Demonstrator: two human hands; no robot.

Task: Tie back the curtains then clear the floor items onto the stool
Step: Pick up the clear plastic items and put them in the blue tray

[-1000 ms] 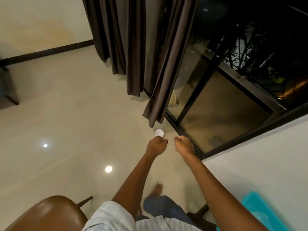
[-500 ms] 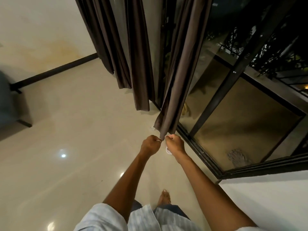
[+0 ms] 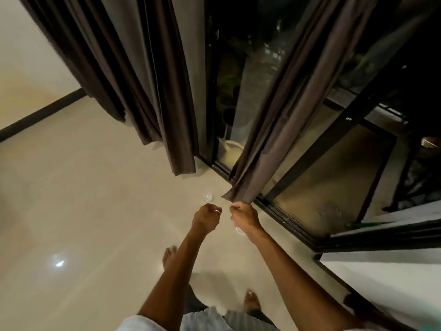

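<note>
Nothing to read from where I'm looking right now: no print on the curtain point(image 3: 274, 139), no label on the glass door point(image 3: 334, 187), no sign or number on the floor point(image 3: 95, 211).

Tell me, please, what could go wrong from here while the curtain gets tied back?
1. The right hand pinches only the bottom corner of the curtain, so the fabric may slip free.
2. A small clear item and a white round item, partly hidden by the right wrist, lie on the floor near the bare feet; a step forward could kick or crush them.
</note>
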